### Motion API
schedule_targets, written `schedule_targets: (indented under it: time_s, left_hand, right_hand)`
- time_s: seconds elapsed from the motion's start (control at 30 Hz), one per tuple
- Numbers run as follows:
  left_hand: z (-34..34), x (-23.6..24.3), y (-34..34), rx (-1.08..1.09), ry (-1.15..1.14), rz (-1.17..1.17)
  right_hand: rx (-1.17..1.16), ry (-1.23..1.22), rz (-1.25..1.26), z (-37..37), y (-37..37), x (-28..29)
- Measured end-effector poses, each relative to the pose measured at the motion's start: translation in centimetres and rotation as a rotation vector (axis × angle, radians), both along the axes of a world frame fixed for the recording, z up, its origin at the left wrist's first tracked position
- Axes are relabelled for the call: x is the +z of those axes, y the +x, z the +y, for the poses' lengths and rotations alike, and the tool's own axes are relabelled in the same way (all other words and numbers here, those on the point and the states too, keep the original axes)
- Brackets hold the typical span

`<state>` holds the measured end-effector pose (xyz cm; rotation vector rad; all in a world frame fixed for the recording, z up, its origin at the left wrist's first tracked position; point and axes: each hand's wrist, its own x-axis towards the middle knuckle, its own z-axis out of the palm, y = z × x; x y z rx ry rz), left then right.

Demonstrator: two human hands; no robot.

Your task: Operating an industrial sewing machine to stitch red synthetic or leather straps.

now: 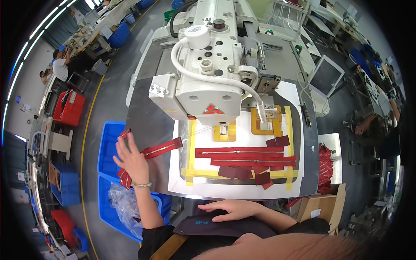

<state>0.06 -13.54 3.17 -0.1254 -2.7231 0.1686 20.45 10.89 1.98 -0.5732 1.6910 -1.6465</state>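
Note:
My left hand point(132, 161) is at the table's left edge, above the blue bins, with its fingers stretched and spread. A red zipper point(164, 148) extends from beside it onto the metal tabletop, and thin threads run from its end toward the sewing machine point(208, 95). More red zipper strip point(125, 178) shows below the hand; the palm hides how they connect. My right hand point(232, 209) is at the table's front edge over my dark apron point(203, 226), fingers extended and holding nothing. Two red zippers point(247, 152) lie side by side on the taped white sheet, among dark red fabric pieces point(236, 172).
Blue bins point(104, 149) stand left of the table, one containing clear plastic point(123, 201). At right are a heap of red zippers point(325, 167) on a pale surface and a cardboard box point(318, 207). A monitor point(327, 76) stands behind. Another person point(60, 65) sits far left.

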Motion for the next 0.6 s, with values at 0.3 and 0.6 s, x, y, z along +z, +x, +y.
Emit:
schedule_targets:
  time_s: [0.3,0.6]
  left_hand:
    - [12.1,-0.9,4.8,-0.848,0.282,-0.223]
    - [17.5,-1.4,7.7,-1.245,0.334,-0.414]
  right_hand:
    - [-0.437,0.148,0.056,5.9,3.6,2.1]
    - [-1.177,0.85,0.318,9.9,4.8,3.6]
